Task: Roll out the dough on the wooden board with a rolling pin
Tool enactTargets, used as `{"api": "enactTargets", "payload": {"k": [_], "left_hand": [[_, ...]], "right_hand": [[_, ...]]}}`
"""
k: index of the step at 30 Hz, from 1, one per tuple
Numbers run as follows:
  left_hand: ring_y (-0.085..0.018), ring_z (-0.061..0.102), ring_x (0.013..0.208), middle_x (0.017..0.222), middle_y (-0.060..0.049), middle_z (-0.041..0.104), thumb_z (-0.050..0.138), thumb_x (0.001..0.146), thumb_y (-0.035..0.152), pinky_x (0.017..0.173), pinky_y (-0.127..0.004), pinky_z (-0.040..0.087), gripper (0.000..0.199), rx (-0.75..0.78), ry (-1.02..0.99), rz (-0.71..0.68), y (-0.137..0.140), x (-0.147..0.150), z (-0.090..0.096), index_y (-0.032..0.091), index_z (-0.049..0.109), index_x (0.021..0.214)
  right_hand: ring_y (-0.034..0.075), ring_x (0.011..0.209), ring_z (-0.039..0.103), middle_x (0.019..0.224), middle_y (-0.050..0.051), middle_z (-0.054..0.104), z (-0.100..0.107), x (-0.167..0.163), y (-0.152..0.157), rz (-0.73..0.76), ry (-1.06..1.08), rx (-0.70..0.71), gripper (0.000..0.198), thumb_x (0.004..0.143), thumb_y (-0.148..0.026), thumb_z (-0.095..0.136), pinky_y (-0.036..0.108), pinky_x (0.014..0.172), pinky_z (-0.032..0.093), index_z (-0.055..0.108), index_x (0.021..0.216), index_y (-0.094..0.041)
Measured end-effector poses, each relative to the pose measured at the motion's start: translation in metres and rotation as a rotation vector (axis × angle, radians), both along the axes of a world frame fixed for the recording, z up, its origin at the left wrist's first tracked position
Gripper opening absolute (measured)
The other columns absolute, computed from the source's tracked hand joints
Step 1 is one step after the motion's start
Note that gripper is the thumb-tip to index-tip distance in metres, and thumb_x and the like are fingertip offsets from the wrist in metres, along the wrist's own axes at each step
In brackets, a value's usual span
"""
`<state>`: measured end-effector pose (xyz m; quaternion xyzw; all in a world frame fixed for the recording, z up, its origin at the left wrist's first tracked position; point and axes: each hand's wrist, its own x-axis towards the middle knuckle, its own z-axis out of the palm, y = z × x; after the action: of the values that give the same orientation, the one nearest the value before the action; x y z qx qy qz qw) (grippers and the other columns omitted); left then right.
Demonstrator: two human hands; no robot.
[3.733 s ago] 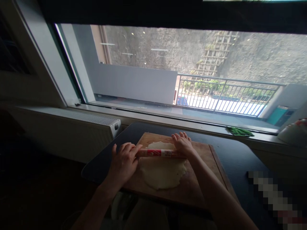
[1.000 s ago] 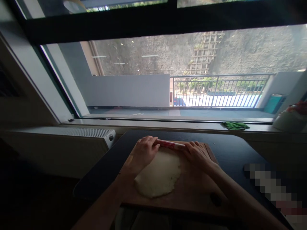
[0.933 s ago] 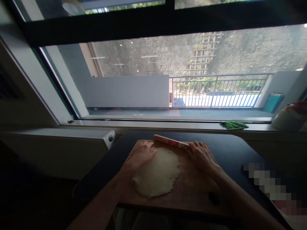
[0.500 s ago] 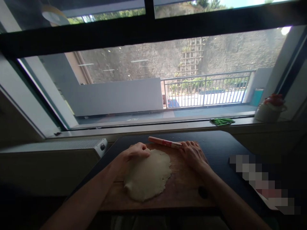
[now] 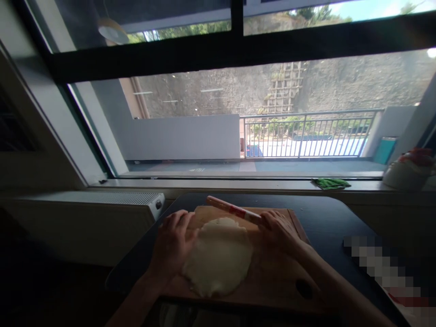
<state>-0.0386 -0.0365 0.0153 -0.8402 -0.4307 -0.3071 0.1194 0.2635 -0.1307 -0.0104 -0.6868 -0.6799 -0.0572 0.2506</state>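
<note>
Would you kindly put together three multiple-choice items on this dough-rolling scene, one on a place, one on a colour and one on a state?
1. Where does the rolling pin lie?
A. along the far edge of the wooden board
B. on the windowsill
C. on the radiator

2. What colour is the cloth on the windowsill?
A. red
B. green
C. white

3. What state is the dough in?
A. a round ball
B. cut into strips
C. a flattened sheet

Answers:
1. A: the pin lies slantwise at the board's far side, with the right hand on its right end.
2. B: the small cloth by the window is bright green.
3. C: the dough lies spread flat on the board, with the left hand at its left edge.
</note>
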Motion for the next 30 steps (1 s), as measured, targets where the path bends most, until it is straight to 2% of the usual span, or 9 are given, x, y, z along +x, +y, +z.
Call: {"api": "enactTargets", "payload": {"k": [2,5,8,14,18,21,23,26,30], "left_hand": [[-0.028,0.036,0.129,0.134,-0.01,0.048,0.051,0.082,0.031,0.108,-0.05,0.022,0.047,0.081,0.102,-0.078,-0.006,-0.003,0.006,0.024,0.047,0.128],[-0.026,0.042,0.124,0.127,-0.004,0.056,0.051,0.083,0.029,0.109,-0.059,0.01,0.042,-0.041,0.241,-0.173,-0.011,-0.013,-0.001,0.032,0.05,0.125],[-0.023,0.053,0.111,0.114,-0.003,0.064,0.049,0.086,0.03,0.107,-0.061,0.012,0.038,-0.151,0.242,-0.143,-0.012,-0.024,-0.017,0.033,0.052,0.124],[-0.026,0.053,0.106,0.108,-0.007,0.065,0.045,0.087,0.027,0.107,-0.063,0.006,0.036,-0.042,0.162,0.034,-0.018,-0.021,-0.022,0.025,0.055,0.122],[-0.025,0.055,0.103,0.108,-0.006,0.065,0.046,0.085,0.022,0.108,-0.062,0.007,0.039,-0.052,0.147,0.008,-0.033,-0.02,-0.02,0.027,0.054,0.123],[-0.024,0.054,0.106,0.112,-0.005,0.063,0.045,0.084,0.019,0.109,-0.061,0.004,0.042,-0.071,0.14,-0.04,-0.047,-0.019,-0.023,0.027,0.052,0.125],[-0.023,0.053,0.107,0.114,-0.005,0.063,0.044,0.085,0.019,0.109,-0.06,0.003,0.041,-0.081,0.132,-0.054,-0.052,-0.016,-0.025,0.026,0.052,0.125],[-0.024,0.053,0.106,0.112,-0.006,0.064,0.043,0.088,0.025,0.109,-0.06,0.005,0.037,-0.072,0.127,-0.055,-0.048,-0.007,-0.025,0.025,0.053,0.124],[-0.024,0.055,0.1,0.1,-0.006,0.067,0.044,0.089,0.03,0.108,-0.058,0.011,0.032,-0.066,0.152,-0.04,-0.022,0.001,-0.015,0.024,0.058,0.117]], "right_hand": [[0.016,0.089,0.051,0.096,0.003,0.06,0.003,-0.017,-0.003,0.175,0.01,-0.022,0.016,0.089,-0.032,0.049,0.027,0.08,0.035,0.058,0.097,-0.022],[0.016,0.094,0.051,0.098,0.003,0.06,0.007,-0.04,0.003,0.268,0.014,-0.064,0.021,0.087,-0.038,0.052,0.028,0.084,0.034,0.059,0.099,-0.023],[0.019,0.101,0.05,0.105,0.005,0.06,0.014,-0.053,0.034,0.119,0.007,-0.15,0.031,0.092,-0.045,0.038,0.032,0.086,0.035,0.061,0.101,-0.025],[0.024,0.115,0.045,0.123,0.009,0.054,0.03,-0.062,0.094,-0.037,-0.048,-0.257,0.041,0.095,-0.045,0.026,0.041,0.091,0.036,0.056,0.115,-0.027],[0.021,0.131,0.03,0.135,0.006,0.046,0.017,-0.068,0.05,-0.007,-0.078,-0.224,0.044,0.096,-0.044,0.021,0.039,0.102,0.029,0.051,0.123,-0.026],[0.019,0.138,0.017,0.145,0.004,0.036,-0.004,-0.069,0.001,0.029,-0.094,-0.163,0.053,0.095,-0.048,0.021,0.035,0.108,0.021,0.036,0.138,-0.021],[0.019,0.139,0.013,0.148,0.006,0.031,-0.012,-0.068,-0.011,0.006,-0.093,-0.135,0.06,0.094,-0.052,0.021,0.036,0.111,0.017,0.029,0.142,-0.017],[0.023,0.139,0.015,0.149,0.009,0.028,-0.008,-0.071,0.019,-0.091,-0.053,-0.163,0.061,0.094,-0.053,0.017,0.042,0.11,0.015,0.034,0.14,-0.016],[0.027,0.131,0.031,0.141,0.014,0.038,0.021,-0.08,0.088,-0.137,0.014,-0.21,0.051,0.096,-0.045,0.018,0.046,0.103,0.025,0.052,0.125,-0.019]]}}
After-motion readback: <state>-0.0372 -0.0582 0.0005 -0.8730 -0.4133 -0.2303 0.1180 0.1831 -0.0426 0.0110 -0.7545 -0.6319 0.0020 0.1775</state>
